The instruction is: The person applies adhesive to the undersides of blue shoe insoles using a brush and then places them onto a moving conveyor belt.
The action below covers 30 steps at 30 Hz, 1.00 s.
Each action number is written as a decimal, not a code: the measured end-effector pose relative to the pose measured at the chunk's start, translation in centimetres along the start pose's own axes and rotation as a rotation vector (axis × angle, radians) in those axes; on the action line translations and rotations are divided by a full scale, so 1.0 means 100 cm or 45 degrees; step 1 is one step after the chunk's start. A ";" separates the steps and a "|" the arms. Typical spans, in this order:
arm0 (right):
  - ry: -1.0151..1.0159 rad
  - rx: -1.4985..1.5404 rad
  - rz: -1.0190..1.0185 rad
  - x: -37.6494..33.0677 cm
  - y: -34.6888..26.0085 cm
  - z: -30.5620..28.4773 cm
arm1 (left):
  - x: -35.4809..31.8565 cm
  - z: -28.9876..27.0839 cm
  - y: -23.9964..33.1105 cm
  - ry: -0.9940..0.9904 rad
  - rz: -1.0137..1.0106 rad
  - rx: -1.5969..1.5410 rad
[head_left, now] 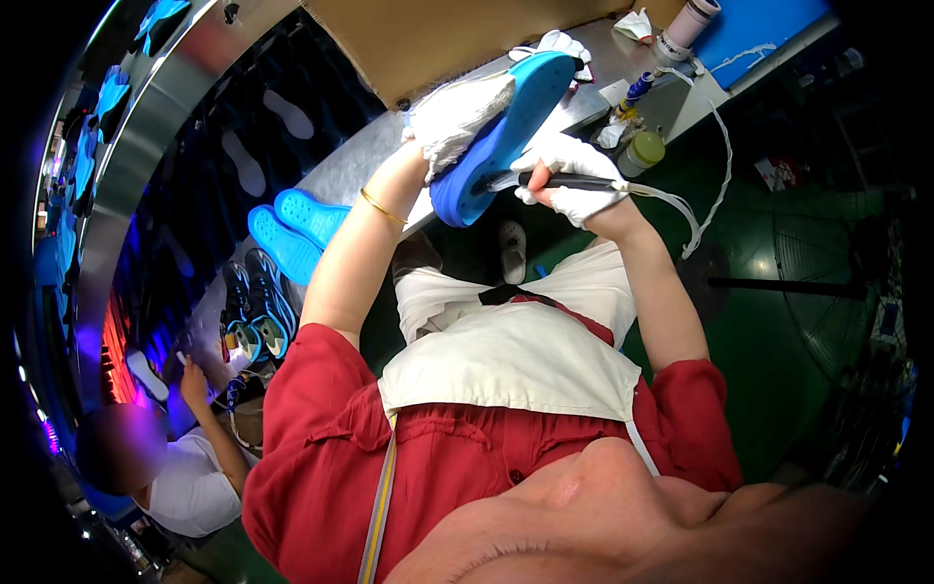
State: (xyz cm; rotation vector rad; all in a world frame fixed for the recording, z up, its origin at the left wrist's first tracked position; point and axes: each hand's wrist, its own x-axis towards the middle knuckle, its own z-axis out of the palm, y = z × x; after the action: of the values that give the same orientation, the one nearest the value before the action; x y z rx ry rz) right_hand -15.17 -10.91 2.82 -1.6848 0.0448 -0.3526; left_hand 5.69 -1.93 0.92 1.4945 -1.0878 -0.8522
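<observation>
My left hand [465,109], in a white glove, is closed on a blue shoe sole [525,102] from its left side. The sole is held tilted over the bench's near edge, light blue at its far end and darker blue at the near end. My right hand [574,161], also gloved with a bare fingertip showing, pinches a black-handled brush [582,182]. A pale tube leads away from the handle to the right. The brush's tip meets the near end of the sole; its bristles are hard to make out.
Two bright blue soles [287,238] lie left of my arm, with dark shoes [261,302] nearer. A conveyor carrying soles [243,164] runs along the left. A yellow-lidded jar [642,153] stands right on the metal bench, a cardboard box [438,39] behind. Another person [195,477] works lower left.
</observation>
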 end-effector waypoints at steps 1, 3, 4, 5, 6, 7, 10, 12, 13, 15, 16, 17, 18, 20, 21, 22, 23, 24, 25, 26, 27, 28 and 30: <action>-0.040 -0.118 -0.055 0.001 0.005 -0.003 | 0.000 -0.003 0.002 -0.070 -0.049 -0.111; -0.133 -0.223 -0.157 0.004 0.005 -0.005 | -0.003 -0.003 -0.002 -0.049 -0.001 -0.044; -0.156 -0.234 -0.218 0.004 -0.001 -0.008 | -0.003 -0.005 -0.005 -0.049 0.006 -0.014; -0.132 -0.091 -0.106 0.005 -0.004 -0.011 | -0.003 -0.005 -0.004 -0.049 0.013 0.021; -0.108 0.051 0.005 0.006 -0.007 -0.013 | -0.004 -0.006 -0.003 -0.046 0.018 0.052; -0.045 0.106 0.034 0.009 -0.009 -0.015 | -0.008 -0.005 0.000 -0.047 -0.109 -0.127; 0.006 -0.088 0.002 0.009 0.000 -0.019 | -0.016 0.000 0.015 -0.041 -0.252 -0.390; -0.146 -0.429 -0.079 0.008 -0.002 -0.023 | -0.022 -0.006 0.015 0.092 -0.326 -0.500; -0.131 -0.303 -0.061 0.007 -0.006 -0.026 | -0.026 -0.009 0.018 0.159 -0.394 -0.590; -0.027 -0.001 0.011 0.004 -0.012 -0.026 | -0.038 0.003 0.057 0.438 -0.060 -0.624; 0.036 0.146 0.099 0.003 -0.023 -0.024 | -0.041 -0.008 0.040 0.385 0.124 -0.893; 0.108 0.220 0.079 0.001 -0.019 -0.024 | -0.045 -0.019 0.026 0.300 0.302 -1.166; 0.176 0.294 0.058 -0.001 -0.013 -0.023 | -0.048 -0.036 0.005 0.306 0.305 -1.166; 0.203 0.206 -0.040 -0.001 -0.008 -0.018 | -0.047 -0.056 -0.027 -0.165 -0.099 -1.813; 0.233 0.215 -0.088 0.000 -0.008 -0.014 | -0.045 -0.049 -0.027 -0.280 -0.250 -1.641; 0.271 0.223 -0.057 0.000 -0.012 -0.009 | -0.057 -0.026 -0.029 -0.314 -0.266 -1.850; 0.311 0.211 0.004 -0.002 -0.009 -0.007 | -0.063 -0.007 -0.030 -0.141 -0.289 -1.883; 0.352 0.200 0.069 -0.003 -0.004 -0.005 | -0.068 0.007 -0.035 0.034 -0.313 -1.915; 0.389 0.196 0.021 -0.004 0.003 -0.004 | -0.072 0.020 -0.040 -0.018 -0.219 -1.973; 0.393 0.201 0.026 -0.004 0.006 -0.003 | -0.076 0.031 -0.044 -0.065 -0.127 -2.032; 0.420 0.149 0.002 -0.003 0.009 -0.001 | -0.079 0.042 -0.039 0.040 -0.144 -1.769; 0.448 0.097 -0.022 -0.002 0.011 0.000 | -0.080 0.050 -0.037 0.014 -0.144 -1.686; 0.547 -0.229 -0.082 0.005 0.016 0.003 | -0.082 0.065 -0.038 0.025 -0.118 -1.706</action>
State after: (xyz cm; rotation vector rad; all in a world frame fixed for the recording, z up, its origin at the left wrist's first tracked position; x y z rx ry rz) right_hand -14.36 -11.00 1.39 -1.7628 0.3492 -0.7735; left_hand -2.30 3.74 -4.37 0.4000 -0.2222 -1.2453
